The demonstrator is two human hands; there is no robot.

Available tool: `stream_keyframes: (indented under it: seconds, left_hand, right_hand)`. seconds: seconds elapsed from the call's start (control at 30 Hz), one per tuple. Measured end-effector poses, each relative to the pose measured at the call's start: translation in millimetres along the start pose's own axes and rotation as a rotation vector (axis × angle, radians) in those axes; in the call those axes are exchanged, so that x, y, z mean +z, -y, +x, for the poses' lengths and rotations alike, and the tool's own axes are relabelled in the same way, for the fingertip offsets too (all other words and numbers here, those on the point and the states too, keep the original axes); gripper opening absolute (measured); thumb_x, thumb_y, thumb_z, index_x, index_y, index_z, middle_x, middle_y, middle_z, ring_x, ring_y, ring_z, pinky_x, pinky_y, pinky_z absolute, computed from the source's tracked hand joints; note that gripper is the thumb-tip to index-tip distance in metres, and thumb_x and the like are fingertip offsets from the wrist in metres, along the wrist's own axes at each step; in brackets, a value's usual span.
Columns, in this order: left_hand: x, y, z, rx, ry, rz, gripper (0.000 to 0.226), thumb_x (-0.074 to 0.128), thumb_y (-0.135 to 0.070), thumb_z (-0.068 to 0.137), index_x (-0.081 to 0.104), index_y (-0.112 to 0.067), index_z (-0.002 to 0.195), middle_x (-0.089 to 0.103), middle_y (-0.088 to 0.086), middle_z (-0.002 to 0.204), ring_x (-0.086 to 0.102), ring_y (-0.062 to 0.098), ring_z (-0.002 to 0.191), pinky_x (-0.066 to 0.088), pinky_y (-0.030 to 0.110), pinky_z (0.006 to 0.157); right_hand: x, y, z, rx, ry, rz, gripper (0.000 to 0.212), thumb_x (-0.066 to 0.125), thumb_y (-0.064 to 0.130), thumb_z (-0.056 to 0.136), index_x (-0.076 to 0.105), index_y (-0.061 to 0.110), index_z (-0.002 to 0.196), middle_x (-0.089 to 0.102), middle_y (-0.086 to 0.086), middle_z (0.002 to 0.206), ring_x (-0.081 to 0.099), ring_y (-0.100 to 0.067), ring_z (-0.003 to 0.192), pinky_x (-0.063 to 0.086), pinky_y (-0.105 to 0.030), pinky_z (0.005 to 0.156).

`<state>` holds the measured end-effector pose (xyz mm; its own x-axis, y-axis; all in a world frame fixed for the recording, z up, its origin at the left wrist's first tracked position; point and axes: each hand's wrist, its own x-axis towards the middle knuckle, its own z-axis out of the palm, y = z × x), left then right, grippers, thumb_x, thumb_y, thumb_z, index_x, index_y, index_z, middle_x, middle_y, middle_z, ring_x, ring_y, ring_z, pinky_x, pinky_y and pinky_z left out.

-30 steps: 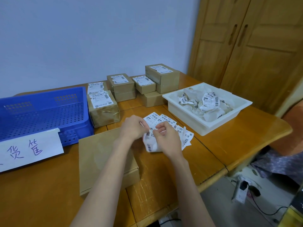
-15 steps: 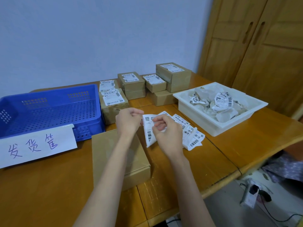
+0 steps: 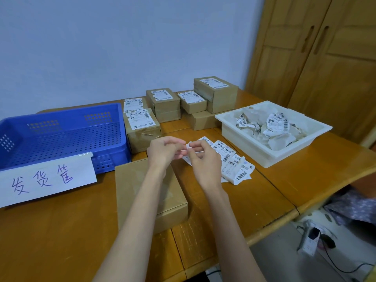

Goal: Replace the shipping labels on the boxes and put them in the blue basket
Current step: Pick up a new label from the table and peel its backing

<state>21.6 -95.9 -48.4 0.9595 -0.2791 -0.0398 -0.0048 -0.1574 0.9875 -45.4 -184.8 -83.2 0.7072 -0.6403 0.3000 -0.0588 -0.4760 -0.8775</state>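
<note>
Both hands pinch one fresh label (image 3: pixel 188 147) at its top edge, left hand (image 3: pixel 164 152) and right hand (image 3: pixel 205 163) with fingers curled tight on it, apparently starting to peel the backing. The bare box (image 3: pixel 148 192) sits on the counter (image 3: pixel 61 231) at 7 o'clock from the hands, blue basket (image 3: pixel 61 135) at 10 o'clock. Risk: adhesive curls onto itself or a finger, or the label tears; it could also land skewed.

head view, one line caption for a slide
Both hands pinch a shipping label above an unlabelled cardboard box, blue basket alongside.
</note>
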Motion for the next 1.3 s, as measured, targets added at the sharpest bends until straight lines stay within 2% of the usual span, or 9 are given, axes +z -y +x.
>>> stream_keyframes:
  seconds: [0.2,0.3,0.53,0.77,0.93,1.03,1.1,1.2,1.3]
  left_hand:
    - [4,0,-2,0.0,0.084,-0.059,0.005,0.074,-0.014,0.083,0.076,-0.009,0.084,0.075,0.009,0.087,0.074,0.018,0.076,0.059,0.026,0.073]
    - [7,1,-1,0.027,0.098,-0.006,0.006,0.073,-0.011,0.084,0.077,-0.007,0.087,0.075,0.01,0.086,0.074,0.017,0.075,0.058,0.022,0.066]
    - [13,-2,-2,0.107,0.1,0.147,0.012,0.066,-0.008,0.088,0.074,-0.01,0.079,0.071,0.006,0.082,0.07,0.02,0.078,0.053,0.017,0.058]
    - [19,-1,-2,0.15,0.098,0.232,0.014,0.064,-0.011,0.09,0.071,-0.011,0.079,0.069,0.003,0.085,0.065,0.012,0.074,0.046,0.009,0.051]
    - [22,1,-1,0.175,0.09,0.293,0.012,0.064,-0.014,0.091,0.074,-0.009,0.087,0.07,0.004,0.095,0.065,0.01,0.075,0.049,0.013,0.057]
    - [22,-1,-1,0.206,0.087,0.34,0.015,0.063,-0.013,0.091,0.071,-0.012,0.079,0.069,0.004,0.099,0.066,0.015,0.084,0.054,0.023,0.068]
    - [21,-1,0,0.233,0.087,0.383,0.018,0.063,-0.014,0.091,0.068,-0.017,0.074,0.068,0.003,0.104,0.064,0.017,0.093,0.053,0.028,0.076]
    - [22,0,1,0.254,0.094,0.402,0.019,0.066,-0.02,0.09,0.066,-0.024,0.072,0.068,0.002,0.106,0.064,0.02,0.097,0.054,0.04,0.086]
    - [26,1,0,0.261,0.068,0.454,0.016,0.065,-0.022,0.091,0.066,-0.022,0.075,0.067,-0.001,0.108,0.062,0.02,0.101,0.05,0.041,0.092]
  right_hand:
    - [-1,-2,-1,-0.004,-0.059,0.024,0.013,0.061,0.029,0.096,0.067,0.02,0.103,0.063,0.018,0.085,0.064,-0.002,0.081,0.056,-0.033,0.081]
    - [1,-2,-1,-0.007,-0.077,0.012,0.01,0.061,0.03,0.096,0.067,0.022,0.099,0.066,0.016,0.082,0.066,-0.004,0.081,0.057,-0.037,0.081]
    - [-1,-3,2,0.056,-0.095,0.069,0.015,0.061,0.026,0.095,0.07,0.019,0.086,0.066,0.016,0.071,0.065,-0.003,0.073,0.057,-0.036,0.076]
    - [-5,1,0,0.06,-0.093,0.003,0.017,0.057,0.025,0.098,0.064,0.021,0.083,0.057,0.019,0.065,0.063,-0.006,0.072,0.056,-0.038,0.078]
    - [-4,1,0,0.072,-0.1,-0.003,0.019,0.054,0.023,0.099,0.066,0.016,0.086,0.056,0.017,0.066,0.063,-0.011,0.075,0.055,-0.04,0.079]
    - [-4,-1,-1,0.095,-0.098,0.066,0.022,0.055,0.022,0.098,0.066,0.016,0.08,0.063,0.011,0.068,0.065,-0.012,0.076,0.055,-0.039,0.078]
    - [-5,-3,1,0.126,-0.104,0.133,0.021,0.058,0.023,0.096,0.07,0.017,0.08,0.069,0.008,0.072,0.066,-0.009,0.075,0.056,-0.037,0.078]
    - [-5,-4,3,0.134,-0.134,0.132,0.018,0.061,0.022,0.095,0.069,0.021,0.079,0.07,0.007,0.073,0.067,-0.008,0.074,0.057,-0.036,0.077]
    - [-4,-2,4,0.125,-0.157,0.082,0.022,0.058,0.019,0.096,0.065,0.021,0.075,0.068,0.005,0.072,0.067,-0.012,0.074,0.056,-0.038,0.075]
